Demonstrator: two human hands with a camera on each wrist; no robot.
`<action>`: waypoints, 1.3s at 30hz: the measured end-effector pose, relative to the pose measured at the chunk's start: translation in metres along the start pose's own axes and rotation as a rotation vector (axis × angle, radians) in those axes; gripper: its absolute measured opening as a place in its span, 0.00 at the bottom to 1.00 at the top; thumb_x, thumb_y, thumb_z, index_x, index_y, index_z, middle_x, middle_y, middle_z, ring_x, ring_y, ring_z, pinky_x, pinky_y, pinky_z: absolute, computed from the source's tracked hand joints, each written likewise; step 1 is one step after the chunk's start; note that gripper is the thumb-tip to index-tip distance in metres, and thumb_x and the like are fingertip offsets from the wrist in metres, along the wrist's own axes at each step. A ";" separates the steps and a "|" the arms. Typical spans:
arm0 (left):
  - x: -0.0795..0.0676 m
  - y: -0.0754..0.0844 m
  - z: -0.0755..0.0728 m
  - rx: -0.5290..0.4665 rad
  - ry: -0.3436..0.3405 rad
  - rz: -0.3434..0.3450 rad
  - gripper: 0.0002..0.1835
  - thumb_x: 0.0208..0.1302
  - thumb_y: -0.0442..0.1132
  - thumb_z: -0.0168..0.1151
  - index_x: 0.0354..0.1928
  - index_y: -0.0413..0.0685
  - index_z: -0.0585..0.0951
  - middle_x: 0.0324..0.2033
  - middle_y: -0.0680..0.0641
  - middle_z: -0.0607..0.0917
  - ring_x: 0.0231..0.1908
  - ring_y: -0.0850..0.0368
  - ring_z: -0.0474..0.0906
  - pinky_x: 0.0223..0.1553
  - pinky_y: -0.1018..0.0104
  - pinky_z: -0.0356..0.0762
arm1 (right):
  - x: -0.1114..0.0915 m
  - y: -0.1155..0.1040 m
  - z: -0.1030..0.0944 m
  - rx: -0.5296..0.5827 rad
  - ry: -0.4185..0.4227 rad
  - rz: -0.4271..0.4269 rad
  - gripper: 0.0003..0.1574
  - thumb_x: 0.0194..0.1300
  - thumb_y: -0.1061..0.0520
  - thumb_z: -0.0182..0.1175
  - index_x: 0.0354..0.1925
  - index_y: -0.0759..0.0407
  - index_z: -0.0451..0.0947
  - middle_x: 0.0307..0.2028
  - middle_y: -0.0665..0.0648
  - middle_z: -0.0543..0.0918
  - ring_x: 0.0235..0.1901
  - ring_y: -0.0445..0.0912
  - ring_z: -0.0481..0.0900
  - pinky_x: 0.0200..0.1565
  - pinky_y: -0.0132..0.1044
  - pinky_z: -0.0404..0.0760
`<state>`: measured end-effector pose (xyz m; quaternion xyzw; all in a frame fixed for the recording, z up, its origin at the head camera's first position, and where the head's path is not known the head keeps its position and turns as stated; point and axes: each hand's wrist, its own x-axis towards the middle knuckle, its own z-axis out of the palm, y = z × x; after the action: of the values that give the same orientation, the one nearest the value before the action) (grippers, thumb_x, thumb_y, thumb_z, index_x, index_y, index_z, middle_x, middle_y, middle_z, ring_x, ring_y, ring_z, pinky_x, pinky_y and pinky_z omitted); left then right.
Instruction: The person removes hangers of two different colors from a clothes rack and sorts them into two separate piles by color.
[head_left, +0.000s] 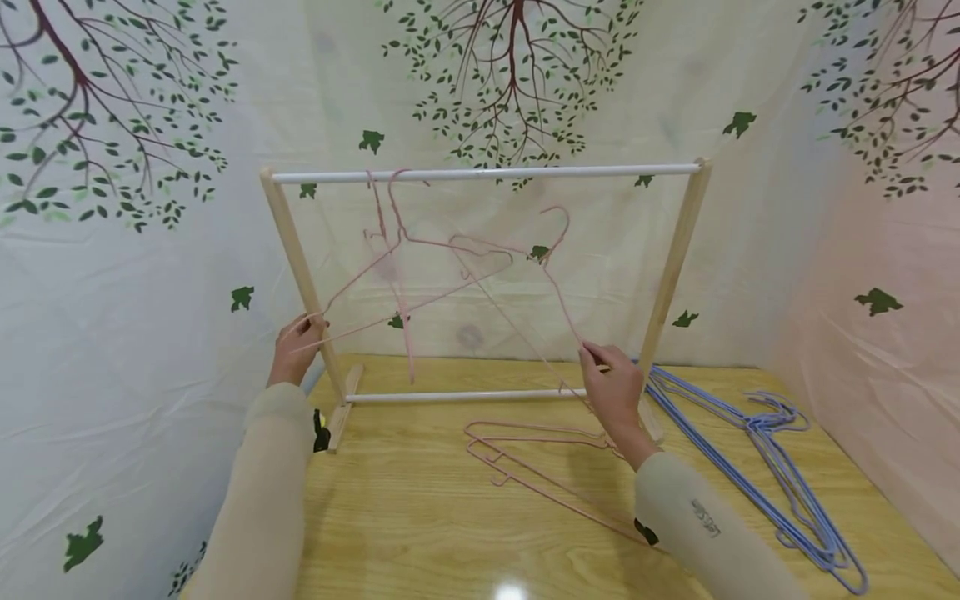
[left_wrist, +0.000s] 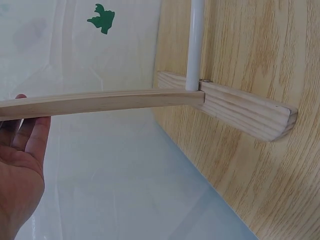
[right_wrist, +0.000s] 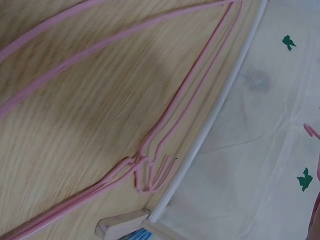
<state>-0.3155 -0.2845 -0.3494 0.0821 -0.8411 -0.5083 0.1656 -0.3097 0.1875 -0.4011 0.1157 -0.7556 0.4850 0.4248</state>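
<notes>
At the left wooden post (left_wrist: pixel 110 102) of a small clothes rack, my left hand (head_left: pixel 298 346) grips the post, its fingers passing behind the wood. My right hand (head_left: pixel 613 387) pinches one sloping arm of a pink clothes hanger (head_left: pixel 564 304), held up in front of the rack with its hook raised below the white top rail (head_left: pixel 555 172). Just the edge of that hand shows in the right wrist view. Pink hangers (head_left: pixel 396 204) hang from the left part of the rail. More pink hangers (right_wrist: pixel 187 85) lie on the table under the right hand.
A bundle of blue hangers (head_left: pixel 757 433) lies on the wooden table (head_left: pixel 405 517) at the right, beside the right post (head_left: pixel 678 242). A white lower bar (head_left: pixel 457 396) joins the rack's feet. Behind everything hangs a pale curtain (head_left: pixel 322 100) with leaf prints.
</notes>
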 end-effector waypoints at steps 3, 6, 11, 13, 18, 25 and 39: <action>0.009 -0.006 0.002 0.009 0.018 0.007 0.28 0.78 0.50 0.43 0.67 0.37 0.72 0.61 0.35 0.76 0.55 0.44 0.73 0.49 0.64 0.71 | -0.004 0.002 -0.009 0.032 -0.037 0.019 0.09 0.62 0.66 0.68 0.42 0.65 0.88 0.31 0.58 0.86 0.29 0.41 0.81 0.30 0.19 0.74; 0.016 -0.009 0.003 -0.007 0.023 0.015 0.26 0.78 0.46 0.44 0.68 0.35 0.70 0.60 0.32 0.77 0.53 0.44 0.74 0.44 0.70 0.71 | -0.008 0.005 -0.017 0.050 -0.054 0.023 0.09 0.62 0.67 0.68 0.42 0.66 0.88 0.32 0.58 0.86 0.28 0.35 0.79 0.31 0.20 0.75; 0.015 -0.005 0.002 0.014 0.010 0.005 0.27 0.78 0.46 0.43 0.69 0.36 0.69 0.60 0.33 0.77 0.54 0.44 0.74 0.47 0.67 0.71 | -0.014 0.009 -0.030 0.027 -0.027 0.044 0.10 0.59 0.69 0.69 0.41 0.66 0.88 0.34 0.61 0.88 0.29 0.27 0.77 0.29 0.18 0.73; 0.014 -0.002 0.001 0.055 0.007 0.006 0.28 0.77 0.49 0.42 0.68 0.37 0.71 0.60 0.34 0.77 0.55 0.43 0.73 0.50 0.61 0.71 | -0.016 0.010 -0.035 0.008 -0.024 0.068 0.10 0.59 0.68 0.70 0.42 0.66 0.88 0.34 0.62 0.88 0.30 0.25 0.76 0.28 0.17 0.73; 0.016 -0.004 0.001 0.005 -0.026 0.005 0.28 0.77 0.49 0.43 0.70 0.37 0.69 0.63 0.32 0.74 0.60 0.38 0.70 0.61 0.47 0.67 | -0.022 0.014 -0.048 -0.043 -0.048 0.102 0.09 0.60 0.66 0.70 0.41 0.64 0.89 0.34 0.61 0.87 0.30 0.24 0.75 0.28 0.17 0.72; 0.036 -0.017 0.004 -0.038 -0.039 -0.016 0.28 0.78 0.48 0.41 0.71 0.38 0.68 0.63 0.33 0.73 0.60 0.40 0.70 0.60 0.49 0.68 | -0.039 0.016 -0.072 -0.095 -0.091 0.136 0.07 0.59 0.66 0.70 0.38 0.63 0.89 0.29 0.56 0.86 0.28 0.27 0.76 0.24 0.21 0.71; 0.038 -0.010 0.001 -0.083 -0.088 0.007 0.29 0.78 0.48 0.43 0.72 0.37 0.65 0.65 0.32 0.71 0.63 0.37 0.66 0.65 0.46 0.62 | -0.077 0.010 -0.125 -0.119 -0.318 0.187 0.10 0.65 0.64 0.66 0.44 0.65 0.87 0.35 0.49 0.87 0.31 0.33 0.81 0.31 0.25 0.79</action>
<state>-0.3519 -0.2995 -0.3511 0.0499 -0.8259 -0.5455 0.1334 -0.2020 0.2785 -0.4442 0.0948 -0.8481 0.4525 0.2590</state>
